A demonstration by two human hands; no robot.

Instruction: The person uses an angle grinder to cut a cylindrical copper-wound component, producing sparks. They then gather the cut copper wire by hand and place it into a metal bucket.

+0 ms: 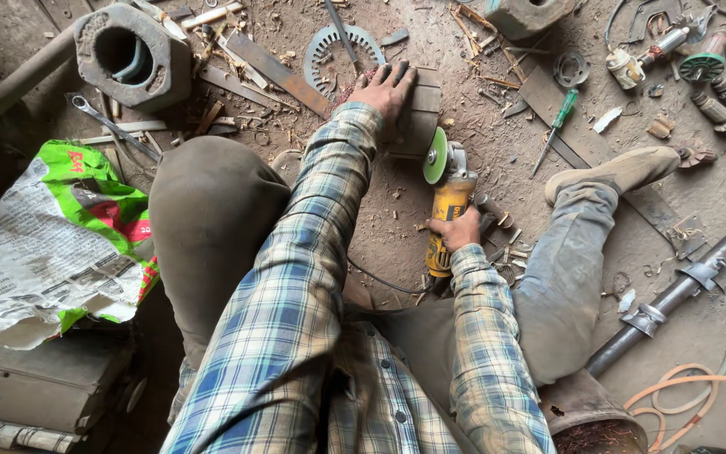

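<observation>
Yellow angle grinder (pixel 444 212) gripped by right hand (pixel 455 229); left hand (pixel 386 87) fingers spread on metal block (pixel 418 113), screwdriver (pixel 555 128) nearby

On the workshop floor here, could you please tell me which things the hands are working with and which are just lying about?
In use:
- left hand pressing on the round metal drum
- right hand gripping the yellow angle grinder

Lying about:
- green screwdriver
- spanner
- hexagonal metal housing
- steel pipe
- green sack
</observation>
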